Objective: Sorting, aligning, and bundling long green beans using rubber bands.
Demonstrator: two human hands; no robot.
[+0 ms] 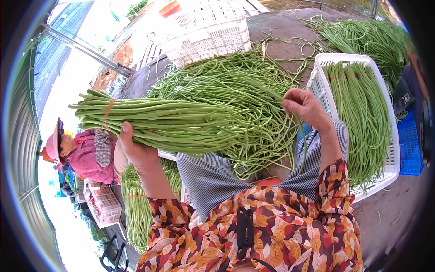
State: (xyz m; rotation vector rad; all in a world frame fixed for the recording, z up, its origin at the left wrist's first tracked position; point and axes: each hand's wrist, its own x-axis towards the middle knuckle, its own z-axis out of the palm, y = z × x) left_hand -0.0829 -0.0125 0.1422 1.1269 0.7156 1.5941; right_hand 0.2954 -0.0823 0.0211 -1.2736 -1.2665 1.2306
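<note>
A thick bundle of green yardlong beans point(163, 119) lies across my left hand point(139, 149), the thumb pressed over its near side. A reddish rubber band point(108, 114) circles the bundle near its left end, while the loose ends fan out to the right. My right hand point(304, 107) pinches a single long bean point(303, 142) between thumb and fingertips, and it hangs down by my right knee. Beneath and beyond both hands spreads a large heap of loose beans point(217, 78), partly hidden by the bundle.
At right stands a white crate point(393, 149) of banded bean bundles, beside a blue crate point(409, 142). More banded bundles point(139, 210) lie at left. Stacked white crates point(217, 37) stand behind the heap. A person in a pink hat point(52, 144) sits left; another bean pile point(370, 37) lies far right.
</note>
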